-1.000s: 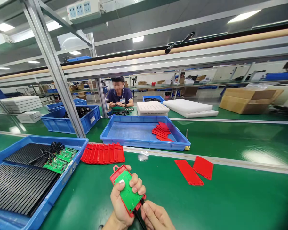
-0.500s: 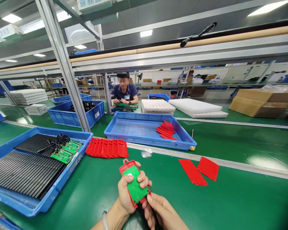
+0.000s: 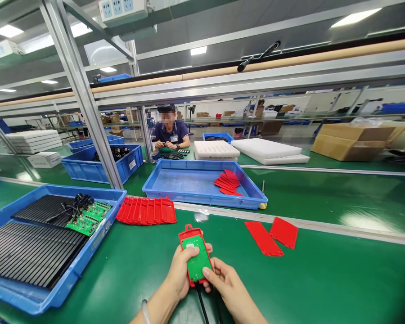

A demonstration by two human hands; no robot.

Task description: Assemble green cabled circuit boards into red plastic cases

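A green circuit board (image 3: 200, 260) lies face up in a red plastic case (image 3: 190, 232) that has a hanging loop at its top end. My left hand (image 3: 181, 272) wraps round the case from the left, thumb on the board. From the lower right, my right hand (image 3: 225, 282) grips the same case, its thumb on the board's lower corner. Black cables (image 3: 201, 302) hang from the case's lower end. Two flat red covers (image 3: 263, 238) rest on the green table to the right. A row of red cases (image 3: 146, 210) sits at the left.
At the left, a blue tray (image 3: 101, 245) holds black slotted panels, cables and circuit boards. Another blue tray (image 3: 175, 198) with red covers stands ahead. A metal post (image 3: 84, 96) rises between them. A co-worker (image 3: 171, 130) sits across the bench near white foam blocks (image 3: 216, 150).
The case with its board has turned more upright. My right thumb has moved from the cable end onto the board's lower corner. The camera view has shifted slightly.
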